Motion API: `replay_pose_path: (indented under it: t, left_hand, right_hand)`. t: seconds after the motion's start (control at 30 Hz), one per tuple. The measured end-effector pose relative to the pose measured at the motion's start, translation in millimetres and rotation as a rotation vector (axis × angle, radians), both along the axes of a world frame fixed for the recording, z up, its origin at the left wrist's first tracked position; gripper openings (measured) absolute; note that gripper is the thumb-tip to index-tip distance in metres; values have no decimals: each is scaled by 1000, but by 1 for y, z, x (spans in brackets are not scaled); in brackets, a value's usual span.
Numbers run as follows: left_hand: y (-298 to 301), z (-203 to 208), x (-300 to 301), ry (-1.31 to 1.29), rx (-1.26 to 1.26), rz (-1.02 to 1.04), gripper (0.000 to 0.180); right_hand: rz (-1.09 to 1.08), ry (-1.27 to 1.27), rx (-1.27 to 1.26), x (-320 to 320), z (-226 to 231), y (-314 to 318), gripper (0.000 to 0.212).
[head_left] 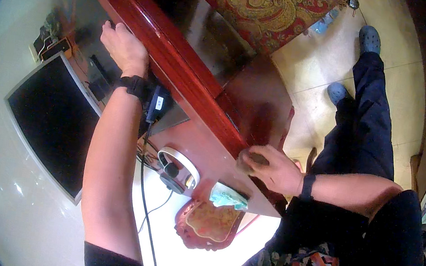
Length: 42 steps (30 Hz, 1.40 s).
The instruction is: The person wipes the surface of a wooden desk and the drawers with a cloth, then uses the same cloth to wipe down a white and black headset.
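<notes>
My left hand (pixel 124 49) reaches over the dark desktop beside the long red wooden edge (pixel 178 67). Its fingers are slightly bent with a small gap between them, and nothing plainly shows in them. On my right, my right hand (pixel 280 170) is closed round a brown, rounded pad (pixel 250 162), possibly a sponge or a folded cloth. The pad lies against the near end of the same wooden edge. A dark band sits on each wrist.
Near my left forearm stand a monitor (pixel 54 126) and a black adapter (pixel 158 105) with a cable. Headphones (pixel 178 171) and a white-green tissue pack (pixel 229 196) lie near the desk's end. A carved chair (pixel 209 221) is below; a patterned red-gold cloth (pixel 265 3) lies beyond.
</notes>
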State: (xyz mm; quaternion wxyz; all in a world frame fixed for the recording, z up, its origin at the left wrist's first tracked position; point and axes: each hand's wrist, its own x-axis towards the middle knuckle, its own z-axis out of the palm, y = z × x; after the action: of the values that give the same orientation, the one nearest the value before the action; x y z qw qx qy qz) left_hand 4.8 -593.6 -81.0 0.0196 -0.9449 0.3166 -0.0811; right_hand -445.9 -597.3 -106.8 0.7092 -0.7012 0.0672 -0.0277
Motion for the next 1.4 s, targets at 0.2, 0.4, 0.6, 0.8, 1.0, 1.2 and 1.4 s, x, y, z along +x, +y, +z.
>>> replay_pose_path:
  t: [0.2, 0.4, 0.6, 0.8, 1.0, 1.2, 1.4]
  left_hand:
    - [-31, 13, -34, 113, -160, 152, 50]
    - [-32, 16, -31, 207, -194, 210, 46]
    - [-25, 10, -43, 140, -174, 90, 47]
    - [-21, 17, -50, 174, -216, 96, 50]
    - [-25, 16, -54, 205, -222, 133, 54]
    - [-33, 26, -53, 251, -154, 227, 61]
    - [-57, 7, -67, 341, -289, 112, 66]
  right_hand:
    - [-61, -110, -75, 8, 0, -4, 45]
    - [-298, -161, 148, 99, -4, -23, 60]
    - [-368, -211, 101, 205, -15, -70, 47]
    - [-437, -203, 114, 319, -27, -104, 37]
    - [-555, -274, 40, 446, -41, -144, 31]
    - [-672, -358, 41, 583, -47, -188, 23]
    - [-235, 102, -454, 658, -176, -202, 33]
